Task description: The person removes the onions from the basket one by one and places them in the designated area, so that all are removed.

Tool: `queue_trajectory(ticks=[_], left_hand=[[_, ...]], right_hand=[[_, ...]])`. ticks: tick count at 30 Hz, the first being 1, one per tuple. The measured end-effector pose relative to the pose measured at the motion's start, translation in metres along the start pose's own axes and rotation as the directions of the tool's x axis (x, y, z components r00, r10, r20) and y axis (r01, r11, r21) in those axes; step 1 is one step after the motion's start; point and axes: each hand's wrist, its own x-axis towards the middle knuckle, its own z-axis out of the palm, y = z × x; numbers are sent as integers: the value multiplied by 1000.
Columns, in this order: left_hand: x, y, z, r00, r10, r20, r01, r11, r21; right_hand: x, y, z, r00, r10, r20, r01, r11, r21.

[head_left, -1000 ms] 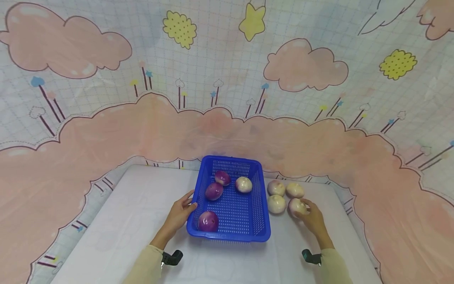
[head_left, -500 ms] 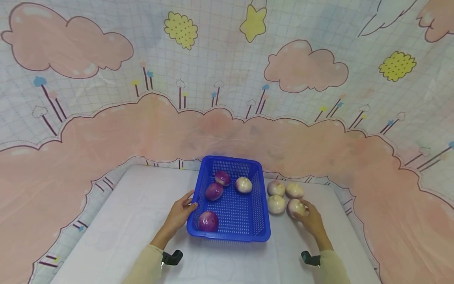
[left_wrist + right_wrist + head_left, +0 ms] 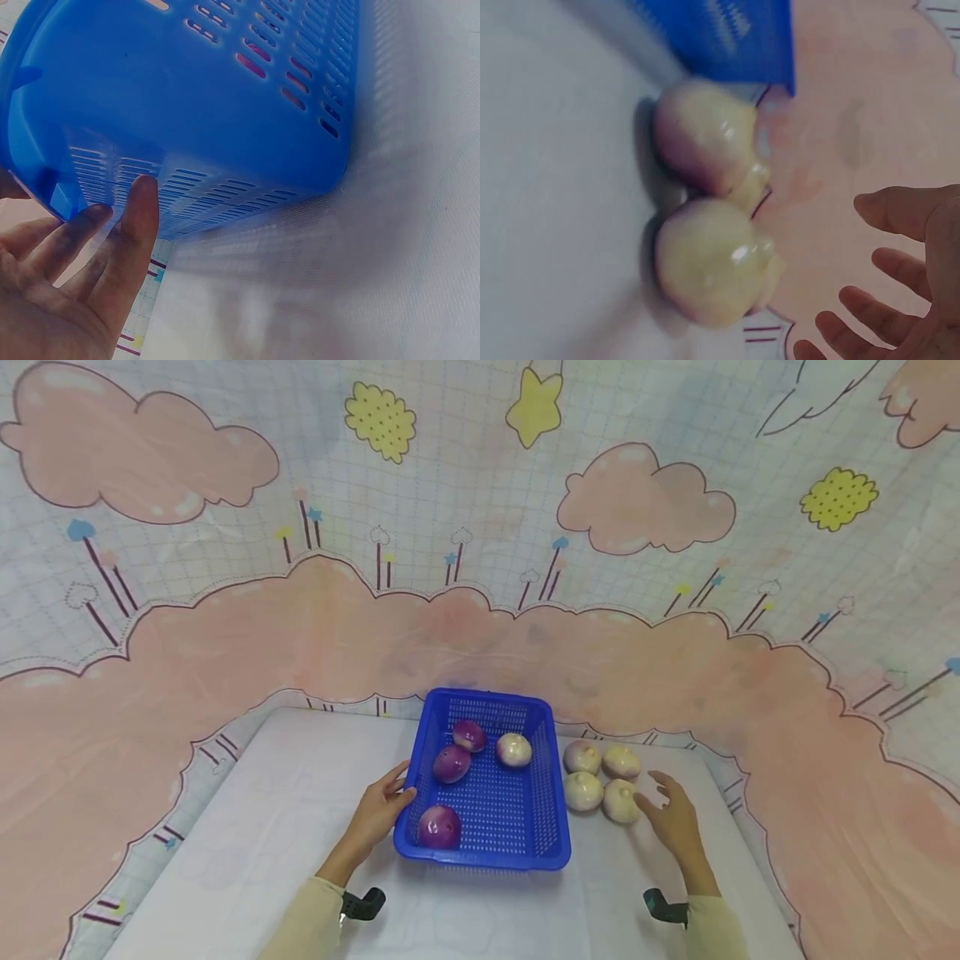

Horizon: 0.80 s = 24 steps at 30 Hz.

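Observation:
My left hand [image 3: 377, 814] holds the left side of a blue plastic basket [image 3: 558, 810], thumb over the rim and fingers along the outer wall. In the left wrist view, fingers [image 3: 139, 217] lie against the slotted side. Inside the basket are three purple onions, one at the near left corner [image 3: 439, 827], and one whitish onion [image 3: 513, 750]. Right of the basket, several pale onions sit in a close two-by-two group, the near right one [image 3: 621, 802] nearest my right hand [image 3: 681, 827]. That hand is raised beside it with spread, loosely bent fingers and nothing in them.
A white cloth-covered table [image 3: 300, 793] carries everything. Behind it hangs a patterned backdrop [image 3: 480, 635] with clouds and stars, close to the basket's far end. The onion group stands just off the basket's right wall.
My right hand has let go of the near right onion and drawn away to the right. That onion now sits upright, close against its neighbours. My left hand and the basket stay put.

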Motion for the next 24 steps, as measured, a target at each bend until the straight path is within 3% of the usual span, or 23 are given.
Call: queue_trajectory(ticks=[9,15,24], left_hand=[[0,0,0,1000,-2,11,2,1000,-20],[0,-1,-1,1000,2,8,-2,1000,-9],[1,-2,0,1000,-10,5,10,1000,-18]], right_hand=[[-19,-34,11,996,-10,-83,20,994,110],[-28,-51,26,998,3,-57,8,982,188],[-31,-59,54,1000,5,14,-10,936,352]])
